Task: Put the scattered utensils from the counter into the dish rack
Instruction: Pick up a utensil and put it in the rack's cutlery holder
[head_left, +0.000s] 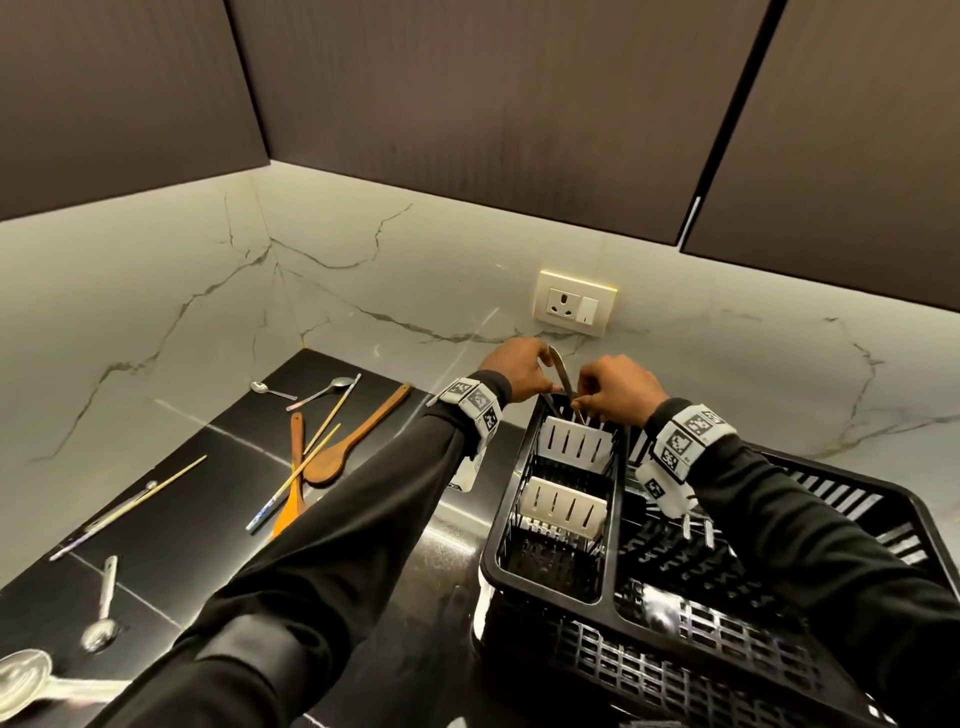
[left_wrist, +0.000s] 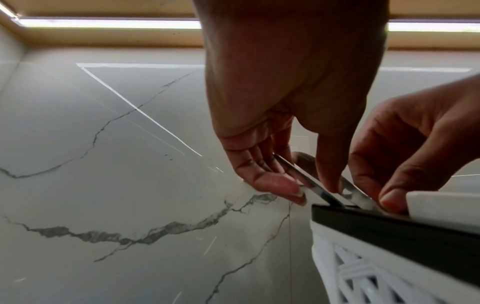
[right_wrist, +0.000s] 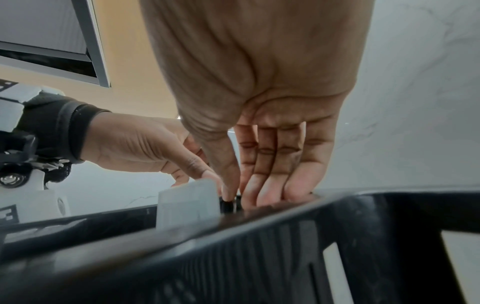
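Note:
A black dish rack (head_left: 489, 564) with white slotted dividers (head_left: 571, 441) stands on the right of the black counter. Both hands meet over the far end of its narrow cutlery section. My left hand (head_left: 549, 385) (left_wrist: 311, 188) pinches a thin metal utensil (head_left: 561, 371) (left_wrist: 307, 178) with a serrated tip, standing tilted with its lower end inside the rack. My right hand (head_left: 584, 405) (right_wrist: 237, 197) pinches its lower part at the rim. Left on the counter lie a wooden spoon (head_left: 358, 436), a wooden spatula (head_left: 293, 483), chopsticks (head_left: 140, 499), metal spoons (head_left: 332, 387) and a measuring spoon (head_left: 101, 613).
A marble wall runs close behind the rack, with a socket (head_left: 576, 304) just above the hands. Dark cabinets (head_left: 467, 104) hang overhead. A large steel spoon (head_left: 23, 675) lies at the counter's near left edge. My left sleeve crosses the counter between the utensils and the rack.

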